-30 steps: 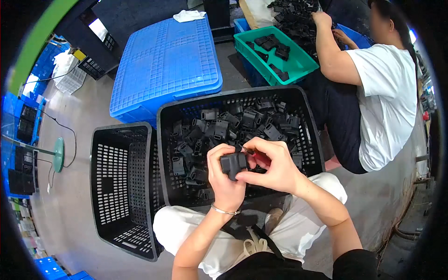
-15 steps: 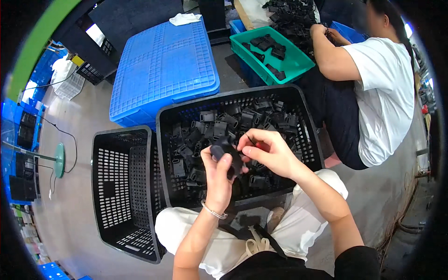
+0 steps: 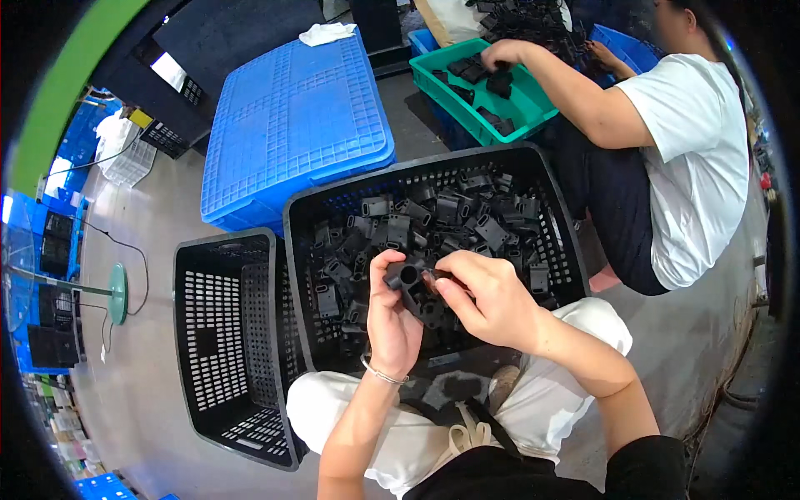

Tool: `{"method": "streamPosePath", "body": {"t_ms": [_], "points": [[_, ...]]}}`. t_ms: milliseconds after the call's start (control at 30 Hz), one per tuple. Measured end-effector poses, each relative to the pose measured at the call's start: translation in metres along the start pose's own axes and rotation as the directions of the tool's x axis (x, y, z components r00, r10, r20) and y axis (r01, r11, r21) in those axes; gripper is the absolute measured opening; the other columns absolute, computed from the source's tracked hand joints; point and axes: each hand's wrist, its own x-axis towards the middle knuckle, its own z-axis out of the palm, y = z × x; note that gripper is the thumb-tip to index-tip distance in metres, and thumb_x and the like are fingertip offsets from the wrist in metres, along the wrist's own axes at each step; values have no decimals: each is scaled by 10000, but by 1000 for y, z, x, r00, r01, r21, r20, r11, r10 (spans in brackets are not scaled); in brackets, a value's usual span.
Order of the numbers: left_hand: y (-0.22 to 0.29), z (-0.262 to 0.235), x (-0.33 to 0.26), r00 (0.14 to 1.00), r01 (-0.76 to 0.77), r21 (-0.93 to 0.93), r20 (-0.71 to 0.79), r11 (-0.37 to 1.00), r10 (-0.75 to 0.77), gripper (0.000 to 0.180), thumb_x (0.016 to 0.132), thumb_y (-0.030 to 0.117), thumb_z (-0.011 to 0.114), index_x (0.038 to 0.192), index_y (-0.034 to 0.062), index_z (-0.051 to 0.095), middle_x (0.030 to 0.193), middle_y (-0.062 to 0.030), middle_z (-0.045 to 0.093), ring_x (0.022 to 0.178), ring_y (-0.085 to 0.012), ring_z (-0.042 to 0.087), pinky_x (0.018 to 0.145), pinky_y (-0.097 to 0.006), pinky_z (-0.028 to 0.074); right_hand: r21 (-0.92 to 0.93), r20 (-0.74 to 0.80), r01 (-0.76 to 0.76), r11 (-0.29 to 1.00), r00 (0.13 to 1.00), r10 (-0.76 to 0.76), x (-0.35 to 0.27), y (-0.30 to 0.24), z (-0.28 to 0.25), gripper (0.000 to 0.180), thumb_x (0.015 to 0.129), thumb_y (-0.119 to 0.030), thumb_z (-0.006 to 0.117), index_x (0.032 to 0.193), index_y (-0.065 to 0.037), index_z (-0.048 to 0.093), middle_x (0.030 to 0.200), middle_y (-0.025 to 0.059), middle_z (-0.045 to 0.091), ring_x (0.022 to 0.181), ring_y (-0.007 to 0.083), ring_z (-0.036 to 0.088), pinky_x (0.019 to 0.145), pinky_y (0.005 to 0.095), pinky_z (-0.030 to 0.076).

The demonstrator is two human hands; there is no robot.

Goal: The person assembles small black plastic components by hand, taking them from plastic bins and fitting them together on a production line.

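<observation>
Over a large black perforated crate (image 3: 312,342), my left hand (image 3: 393,329) is closed round a black plastic part with a round tube opening (image 3: 410,277). The opening faces up toward me. My right hand (image 3: 496,302) meets the part's right side, thumb and index finger pinched together. What lies between those fingertips is too small and too covered to make out. Beneath both hands, the crate holds a heap of black plastic housings (image 3: 492,232) with oval slots.
An empty-looking black crate (image 3: 218,333) stands left of the full one. Behind them is a blue lidded bin (image 3: 296,125) with a white cloth (image 3: 327,33). At the right, a person (image 3: 696,158) reaches into a green tray (image 3: 467,112) of black parts. A green-based stand (image 3: 117,293) is far left.
The black part has turned so its round opening shows. My right hand has moved slightly down and right. The other person's hand has gone from the dark pile into the green tray.
</observation>
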Motion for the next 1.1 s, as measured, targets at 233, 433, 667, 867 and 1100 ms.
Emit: {"method": "streamPosePath", "body": {"t_ms": [233,433,667,867,1100], "points": [[-6,4,-3,996,-56,94,69,994,50,399,800,129,413,1199,111,402,1050,-61,530,972,-160,525,906,-302,420,-279,-90,228,933,961,-261,-5,5,4,177,759,-46,683,898,35,610,744,119,583,598,270,586,525,337,482],[-11,1,-3,996,-88,208,50,974,79,402,802,103,397,1204,110,379,1013,-54,506,921,-152,524,849,-286,443,-305,-52,238,922,963,-265,-4,4,1,200,750,-66,695,896,41,612,761,127,591,613,270,598,538,342,500],[-14,5,-6,992,-127,193,33,973,123,403,805,101,395,1208,121,381,1029,-59,507,924,-150,521,841,-279,446,-247,-60,215,945,970,-236,-7,5,1,183,765,-76,690,887,41,619,758,130,587,614,274,598,539,342,499],[-18,2,-6,982,-187,195,44,963,182,406,811,112,408,1216,116,379,1041,-60,515,946,-151,521,868,-270,428,-250,-71,217,944,968,-241,-7,3,4,174,775,-64,682,897,45,624,761,125,588,611,264,595,535,335,495],[-23,1,-5,979,-200,164,58,966,193,402,827,126,430,1225,114,374,1064,-69,536,974,-159,527,897,-285,423,-302,-94,215,929,963,-254,-9,4,7,183,788,-91,674,898,44,619,764,114,578,660,253,598,565,333,507]]}}
